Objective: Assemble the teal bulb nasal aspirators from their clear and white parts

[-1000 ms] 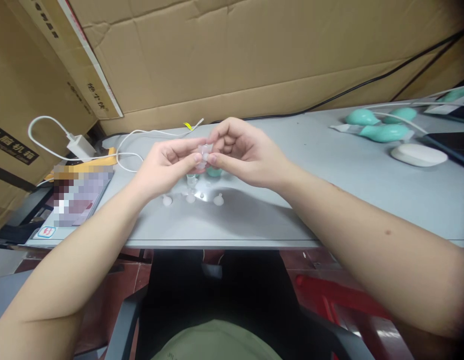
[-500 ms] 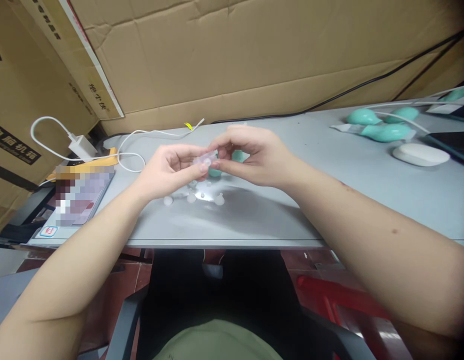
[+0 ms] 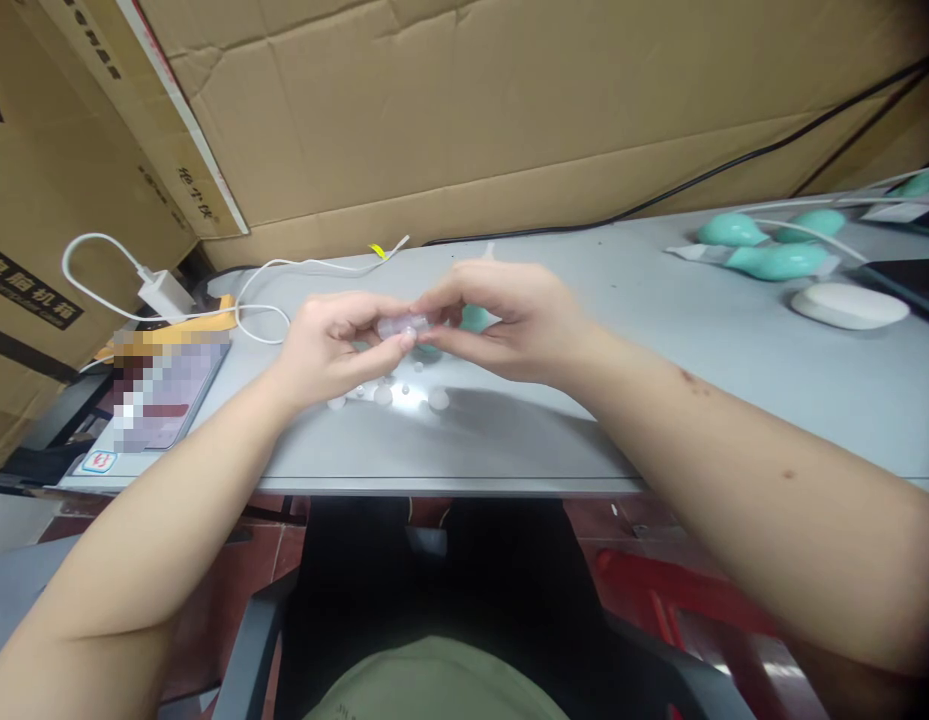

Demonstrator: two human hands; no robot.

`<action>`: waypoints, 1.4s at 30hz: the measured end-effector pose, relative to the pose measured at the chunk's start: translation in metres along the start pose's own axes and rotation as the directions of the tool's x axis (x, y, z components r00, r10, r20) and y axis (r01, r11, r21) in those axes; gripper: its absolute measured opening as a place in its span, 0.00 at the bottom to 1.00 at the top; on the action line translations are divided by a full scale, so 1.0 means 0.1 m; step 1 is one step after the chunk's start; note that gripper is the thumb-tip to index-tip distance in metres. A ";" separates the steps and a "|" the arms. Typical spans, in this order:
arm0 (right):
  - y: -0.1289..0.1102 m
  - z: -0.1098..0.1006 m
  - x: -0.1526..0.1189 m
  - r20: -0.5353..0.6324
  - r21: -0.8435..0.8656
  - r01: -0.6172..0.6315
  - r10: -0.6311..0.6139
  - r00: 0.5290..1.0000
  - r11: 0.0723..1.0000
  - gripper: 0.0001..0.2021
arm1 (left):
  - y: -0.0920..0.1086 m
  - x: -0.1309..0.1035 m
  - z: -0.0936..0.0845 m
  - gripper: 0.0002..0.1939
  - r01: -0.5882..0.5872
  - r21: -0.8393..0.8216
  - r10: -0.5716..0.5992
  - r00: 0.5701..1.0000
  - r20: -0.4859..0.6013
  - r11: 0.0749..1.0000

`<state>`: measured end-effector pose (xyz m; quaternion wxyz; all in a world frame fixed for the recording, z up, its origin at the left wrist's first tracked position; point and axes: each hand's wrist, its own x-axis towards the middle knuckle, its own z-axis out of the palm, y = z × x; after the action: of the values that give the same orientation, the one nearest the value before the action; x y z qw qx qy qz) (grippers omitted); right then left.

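Clear piece (image 3: 398, 326) in left hand (image 3: 318, 345)

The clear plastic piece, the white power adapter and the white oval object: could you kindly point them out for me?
Clear plastic piece (image 3: 395, 326): head view, on its visible side.
White power adapter (image 3: 166, 295): head view, middle of its body.
White oval object (image 3: 850, 306): head view, on its top surface.

White charger (image 3: 166, 296) at left, black cable (image 3: 711, 178) along brown cardboard (image 3: 464, 110)

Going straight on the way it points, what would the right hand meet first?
Probably the clear plastic piece in the left hand; the right hand looks to touch its end, though depth is unclear.
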<state>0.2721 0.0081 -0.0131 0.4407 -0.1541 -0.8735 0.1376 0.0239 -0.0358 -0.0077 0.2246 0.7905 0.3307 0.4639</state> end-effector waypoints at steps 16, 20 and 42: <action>0.00 0.04 -0.01 -0.017 0.007 0.002 -0.001 1.000 1.000 0.11 | -0.02 0.00 0.01 0.11 -0.112 0.040 0.113 0.994 -0.014 0.993; 0.01 0.03 -0.02 0.002 -0.012 0.033 -0.033 0.999 0.999 0.12 | -0.15 0.01 0.01 0.12 -0.261 0.042 0.262 0.965 -0.025 0.965; -0.07 0.04 0.00 -0.013 -0.020 0.016 -0.016 1.000 1.000 0.09 | -0.21 0.00 0.07 0.19 -0.062 -0.116 0.050 0.994 -0.100 0.991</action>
<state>0.2673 0.0010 -0.0126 0.4461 -0.1526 -0.8731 0.1244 0.0232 -0.0222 -0.0246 0.2416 0.7613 0.2907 0.5268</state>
